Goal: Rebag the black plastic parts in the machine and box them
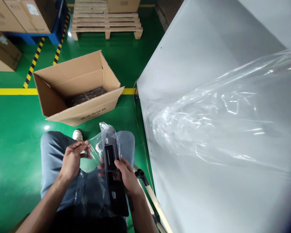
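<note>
My right hand grips a long black panel-like part with a rectangular opening and small pale labels, held lengthwise over my lap. Clear plastic wrap covers its far end and spreads to the left. Between thumb and fingers, my left hand pinches the edge of that wrap and stretches it away from the part. Just beyond my knees stands an open cardboard box, with dark wrapped items lying inside.
To the right is a large pale grey surface bearing crumpled clear plastic bags. A tubular frame stands beside my right arm. Farther off are a wooden pallet, a blue pallet with cartons, and another cardboard box.
</note>
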Motion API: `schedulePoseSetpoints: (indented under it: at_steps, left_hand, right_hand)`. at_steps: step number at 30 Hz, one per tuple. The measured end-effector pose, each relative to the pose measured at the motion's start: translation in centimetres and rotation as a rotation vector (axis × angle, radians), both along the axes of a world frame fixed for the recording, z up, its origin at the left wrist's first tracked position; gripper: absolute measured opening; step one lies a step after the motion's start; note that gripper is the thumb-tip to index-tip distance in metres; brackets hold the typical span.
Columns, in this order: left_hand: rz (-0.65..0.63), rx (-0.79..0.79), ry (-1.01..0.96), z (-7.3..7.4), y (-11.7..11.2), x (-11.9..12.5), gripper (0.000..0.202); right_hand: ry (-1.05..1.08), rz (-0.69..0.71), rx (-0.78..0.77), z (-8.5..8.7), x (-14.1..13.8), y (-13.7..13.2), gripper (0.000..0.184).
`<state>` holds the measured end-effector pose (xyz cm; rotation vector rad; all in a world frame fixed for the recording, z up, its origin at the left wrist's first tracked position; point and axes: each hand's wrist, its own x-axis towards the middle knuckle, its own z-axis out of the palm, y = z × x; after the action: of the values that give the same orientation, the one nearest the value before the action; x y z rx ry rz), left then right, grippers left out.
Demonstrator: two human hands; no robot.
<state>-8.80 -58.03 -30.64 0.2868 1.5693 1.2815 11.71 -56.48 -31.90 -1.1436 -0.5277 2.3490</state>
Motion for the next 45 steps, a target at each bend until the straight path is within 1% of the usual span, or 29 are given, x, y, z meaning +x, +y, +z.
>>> schedulePoseSetpoints:
  at_steps: [3, 5, 8, 10, 12, 14, 16, 17, 19, 21, 22, 24, 26, 30, 31, 33, 35, 37, 39, 40, 42, 45]
  left_hand:
    - [0.022, -0.003, -0.001, 0.0, 0.0, 0.1, 0.033]
    - [-0.007, 0.009, 0.079, -0.1, -0.3, 0.0, 0.035]
    - [-0.151, 0.021, 0.284, 0.0, -0.8, -0.8, 0.035]
    - [-0.248, 0.043, 0.355, 0.2, -1.2, -1.4, 0.033]
    - [-0.282, 0.131, 0.344, 0.5, -1.5, -1.8, 0.042]
    - [-0.276, 0.282, 0.315, 0.8, -1.5, -1.8, 0.048]
    - [-0.254, 0.379, 0.369, 1.2, -1.2, -1.5, 0.049]
    - [-0.253, 0.39, 0.455, 1.3, -0.9, -1.2, 0.049]
    - [-0.279, 0.369, 0.731, 1.4, -0.1, -0.7, 0.049]
    - [-0.324, 0.343, 1.042, 1.2, 0.8, -0.2, 0.043]
    - [-0.342, 0.339, 1.167, 1.0, 1.2, 0.0, 0.038]
    - [-0.348, 0.336, 1.333, 0.4, 1.8, 0.4, 0.028]
    - [-0.336, 0.361, 1.398, -0.2, 2.1, 0.6, 0.021]
    - [-0.237, 0.421, 1.396, -1.0, 2.1, 0.3, 0.011]
    - [-0.229, 0.428, 1.403, -1.1, 2.0, 0.1, 0.01]
    - [-0.261, 0.433, 1.412, -1.1, 1.9, -0.3, 0.012]
    - [-0.267, 0.386, 1.342, -1.1, 1.7, -0.4, 0.017]
    - [-0.215, 0.271, 1.141, -0.9, 1.5, -0.3, 0.024]
    - [-0.142, 0.16, 0.867, -0.6, 1.4, 0.1, 0.03]
    - [-0.111, 0.132, 0.745, -0.3, 1.4, 0.3, 0.032]
    - [-0.048, 0.122, 0.577, 0.1, 1.5, 0.6, 0.036]
    - [0.01, 0.137, 0.447, 0.5, 1.8, 0.6, 0.039]
  right_hand:
    - [-0.012, 0.013, 0.021, 0.0, 0.3, 0.0, 0.051]
    - [-0.066, 0.009, 0.102, -0.3, 0.3, 0.0, 0.051]
    - [-0.192, 0.036, 0.314, -0.8, 0.4, 0.2, 0.046]
    - [-0.248, 0.08, 0.436, -1.1, 0.4, 0.3, 0.043]
    - [-0.264, 0.118, 0.498, -1.1, 0.3, 0.3, 0.04]
    - [-0.295, 0.148, 0.536, -1.0, 0.1, 0.2, 0.038]
    - [-0.372, 0.15, 0.579, -0.8, -0.3, 0.0, 0.037]
    - [-0.417, 0.146, 0.607, -0.7, -0.5, 0.0, 0.036]
    - [-0.475, 0.144, 0.667, -0.5, -0.9, -0.1, 0.036]
    - [-0.465, 0.157, 0.711, -0.2, -1.2, -0.2, 0.037]
    - [-0.452, 0.158, 0.729, -0.1, -1.2, -0.2, 0.038]
    - [-0.43, 0.152, 0.744, 0.0, -1.3, -0.2, 0.039]
    - [-0.432, 0.147, 0.729, 0.0, -1.1, -0.2, 0.038]
    - [-0.473, 0.187, 0.657, -0.1, -0.6, -0.1, 0.04]
    - [-0.475, 0.2, 0.638, -0.1, -0.6, -0.1, 0.041]
    - [-0.469, 0.217, 0.599, -0.1, -0.4, -0.1, 0.044]
    - [-0.479, 0.223, 0.57, -0.1, -0.3, -0.1, 0.045]
    - [-0.495, 0.231, 0.564, -0.1, -0.2, 0.0, 0.041]
    - [-0.491, 0.238, 0.571, 0.0, -0.1, 0.1, 0.039]
    - [-0.484, 0.236, 0.571, 0.1, -0.1, 0.1, 0.039]
    - [-0.469, 0.223, 0.56, 0.1, -0.1, 0.1, 0.04]
    - [-0.432, 0.185, 0.527, -0.1, -0.3, 0.1, 0.04]
